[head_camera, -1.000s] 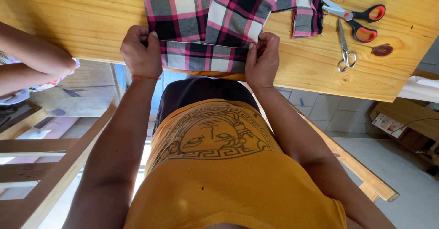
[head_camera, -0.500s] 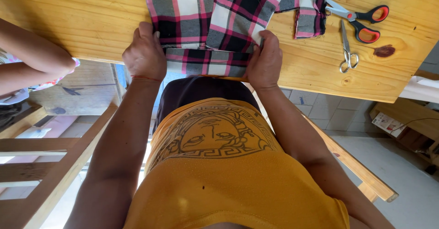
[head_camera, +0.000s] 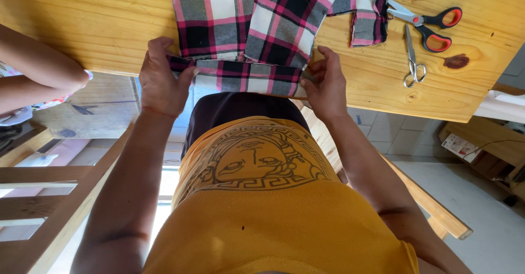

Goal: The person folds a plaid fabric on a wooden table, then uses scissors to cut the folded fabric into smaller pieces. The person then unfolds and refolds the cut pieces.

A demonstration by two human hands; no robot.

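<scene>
A plaid cloth in pink, black, grey and white lies on a wooden table, its folded hem hanging at the near edge. My left hand pinches the hem's left end. My right hand pinches its right end. Both hands sit at the table's front edge, just above my yellow shirt.
Scissors with red and black handles and a smaller metal pair lie at the table's right. Another person's forearm rests on the left edge. A wooden railing stands lower left, a tiled floor below right.
Both hands have slid slightly toward me along the hem, pulling the folded edge to the table's front. The scissors and the other person's arm stay put.
</scene>
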